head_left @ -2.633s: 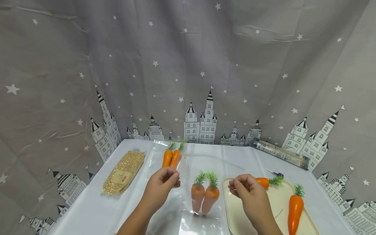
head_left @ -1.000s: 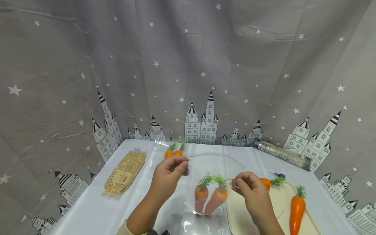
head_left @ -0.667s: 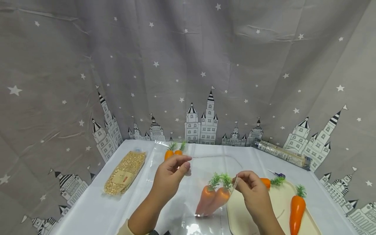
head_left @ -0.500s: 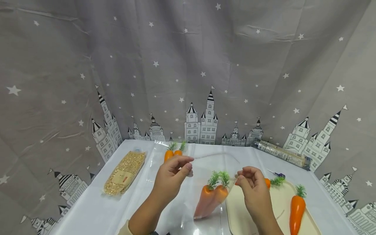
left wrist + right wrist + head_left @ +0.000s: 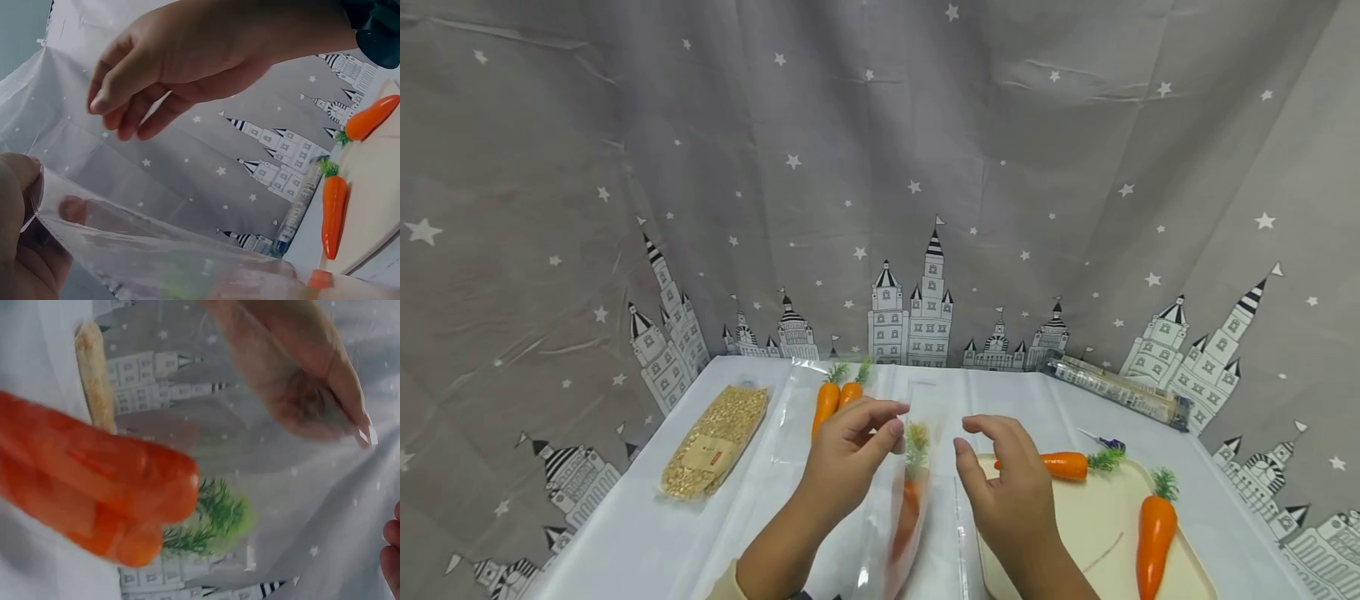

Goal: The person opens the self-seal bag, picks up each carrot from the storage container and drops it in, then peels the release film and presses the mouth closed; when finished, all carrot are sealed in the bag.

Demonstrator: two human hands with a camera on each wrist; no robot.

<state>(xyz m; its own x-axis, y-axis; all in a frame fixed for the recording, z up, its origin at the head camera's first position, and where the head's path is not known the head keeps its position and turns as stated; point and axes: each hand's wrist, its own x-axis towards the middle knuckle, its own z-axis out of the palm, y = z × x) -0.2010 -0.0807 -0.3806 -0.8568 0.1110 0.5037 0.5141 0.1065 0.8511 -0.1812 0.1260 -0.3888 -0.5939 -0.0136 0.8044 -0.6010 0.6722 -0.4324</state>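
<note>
A clear plastic bag [image 5: 877,558] with two orange toy carrots [image 5: 907,512] in it hangs nearly edge-on in the middle of the head view. My left hand [image 5: 852,454] pinches its top edge between thumb and fingers; the left wrist view shows this hand [image 5: 22,219] gripping the bag's corner. To the right, apart from the bag, my right hand [image 5: 1011,487] holds nothing, its thumb and loosely bent fingers parted. In the right wrist view the carrots [image 5: 106,481] and green tops [image 5: 215,515] fill the bag, with the left hand [image 5: 300,375] seen through the film.
Another clear bag with two carrots [image 5: 826,407] lies behind my left hand. At left is a bag of grain [image 5: 715,442]. A beige tray [image 5: 1101,500] at right bears two loose carrots [image 5: 1156,533]. Beyond are a purple-handled screwdriver-like tool [image 5: 1105,440] and a long wrapped pack [image 5: 1116,394].
My right hand has let go of the bag's edge and its fingers have spread. The bag has turned edge-on, and my left hand has shifted slightly right, still pinching it.
</note>
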